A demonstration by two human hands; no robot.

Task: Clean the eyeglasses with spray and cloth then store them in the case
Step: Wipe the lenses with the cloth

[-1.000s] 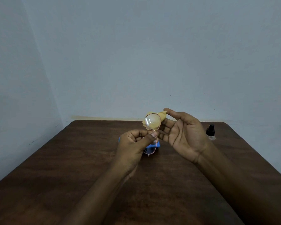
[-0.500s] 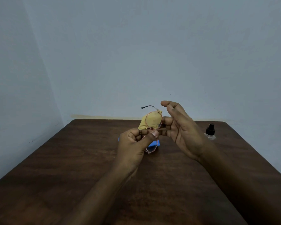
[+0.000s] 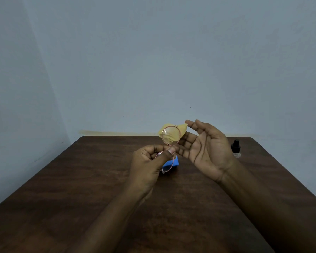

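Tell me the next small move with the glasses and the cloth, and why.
Probably bring the right hand's thumb down onto the front of the upper lens and rub. That hand holds the yellow cloth only behind that lens of the thin-rimmed round eyeglasses, so the front face is uncovered. The left hand pinches the frame at the bridge and steadies it.

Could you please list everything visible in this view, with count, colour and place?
eyeglasses: one, thin rose-gold frame, held up mid-view
cloth: one, yellow, behind the upper lens
case: one, blue, on the table, partly behind the left hand
spray bottle: one, clear with black top, table's far right
table: one, dark brown wood
wall: pale blue-grey, behind the table
left hand: pinches the eyeglasses at the bridge
right hand: holds the cloth against the lens
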